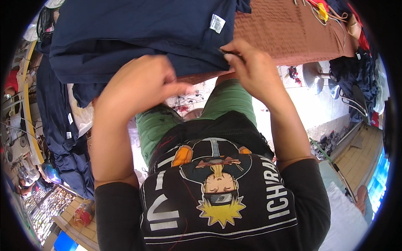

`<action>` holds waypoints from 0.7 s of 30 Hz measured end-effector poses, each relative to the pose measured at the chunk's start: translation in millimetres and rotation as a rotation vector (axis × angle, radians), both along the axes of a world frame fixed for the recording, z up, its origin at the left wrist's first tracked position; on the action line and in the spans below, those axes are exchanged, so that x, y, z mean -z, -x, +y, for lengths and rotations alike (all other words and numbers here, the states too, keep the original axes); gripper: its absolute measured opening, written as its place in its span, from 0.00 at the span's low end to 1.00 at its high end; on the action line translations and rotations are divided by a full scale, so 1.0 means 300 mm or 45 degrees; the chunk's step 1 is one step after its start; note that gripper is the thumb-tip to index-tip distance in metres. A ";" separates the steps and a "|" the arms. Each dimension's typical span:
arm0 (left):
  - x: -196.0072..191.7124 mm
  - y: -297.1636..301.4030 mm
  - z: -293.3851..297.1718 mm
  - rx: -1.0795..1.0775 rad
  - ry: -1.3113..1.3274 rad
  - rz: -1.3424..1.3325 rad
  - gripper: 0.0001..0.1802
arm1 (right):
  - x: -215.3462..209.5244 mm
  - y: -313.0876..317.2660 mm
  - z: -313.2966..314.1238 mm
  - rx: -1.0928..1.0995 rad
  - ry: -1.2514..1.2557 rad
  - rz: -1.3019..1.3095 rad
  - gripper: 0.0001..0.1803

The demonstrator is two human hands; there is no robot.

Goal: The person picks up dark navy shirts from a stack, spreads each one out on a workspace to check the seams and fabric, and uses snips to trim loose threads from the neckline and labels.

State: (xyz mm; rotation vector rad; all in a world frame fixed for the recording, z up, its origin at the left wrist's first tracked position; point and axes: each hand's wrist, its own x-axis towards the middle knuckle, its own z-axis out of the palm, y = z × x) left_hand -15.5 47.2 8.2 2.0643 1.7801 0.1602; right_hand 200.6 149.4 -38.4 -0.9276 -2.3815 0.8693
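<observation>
A navy blue garment (138, 25) lies folded in layers across the table in front of me, with a small white label (217, 24) near its right side. My right hand (253, 65) is closed at the garment's lower right corner, thumb and forefinger pinching the dark edge. Whether a small tool is also between those fingers, I cannot make out. Over the near edge of the cloth hovers my left hand (144, 81), smeared by motion. Its thumb points right, and the other fingers are mostly hidden behind the hand.
A brown patterned cloth (289, 33) covers the table, with cords and a yellow item (322, 12) at the far right. More navy garments (58, 125) hang at the left. Scraps litter the white floor (284, 100); a metal stand (314, 77) is at right.
</observation>
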 end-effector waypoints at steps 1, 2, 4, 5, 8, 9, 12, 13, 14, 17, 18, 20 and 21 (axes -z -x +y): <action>-0.079 -0.009 -0.007 -0.067 0.271 0.072 0.10 | -0.014 -0.012 0.004 0.023 0.012 0.055 0.10; -0.121 -0.015 -0.015 -0.143 0.538 0.145 0.11 | -0.042 -0.012 0.002 0.058 0.098 0.070 0.10; -0.055 -0.020 -0.011 -0.131 0.089 -0.146 0.10 | -0.032 0.001 -0.003 0.027 0.105 0.200 0.09; -0.008 -0.025 -0.005 -0.125 -0.139 -0.286 0.10 | -0.027 0.010 -0.008 0.010 0.107 0.267 0.09; 0.145 -0.075 0.049 -0.223 -0.502 -0.391 0.08 | 0.004 0.044 -0.024 -0.005 0.285 0.306 0.09; 0.181 -0.084 0.064 -0.237 -0.593 -0.395 0.08 | 0.028 0.043 -0.024 0.024 0.328 0.314 0.09; 0.238 -0.099 0.085 -0.245 -0.685 -0.343 0.08 | 0.075 0.041 -0.021 0.079 0.432 0.337 0.08; 0.241 -0.097 0.089 -0.224 -0.695 -0.321 0.08 | 0.076 0.042 -0.019 0.078 0.444 0.345 0.09; 0.242 -0.093 0.092 -0.202 -0.706 -0.299 0.07 | 0.077 0.042 -0.018 0.079 0.454 0.355 0.09; 0.240 -0.076 0.102 -0.171 -0.677 -0.297 0.06 | 0.088 0.044 -0.015 0.059 0.415 0.383 0.08; 0.238 -0.067 0.106 -0.168 -0.657 -0.306 0.06 | 0.088 0.044 -0.013 0.053 0.420 0.377 0.08; 0.220 -0.045 0.118 -0.144 -0.518 -0.351 0.06 | 0.085 0.042 -0.008 0.041 0.433 0.365 0.08; 0.210 -0.035 0.122 -0.133 -0.448 -0.374 0.06 | 0.083 0.041 -0.008 0.043 0.439 0.352 0.08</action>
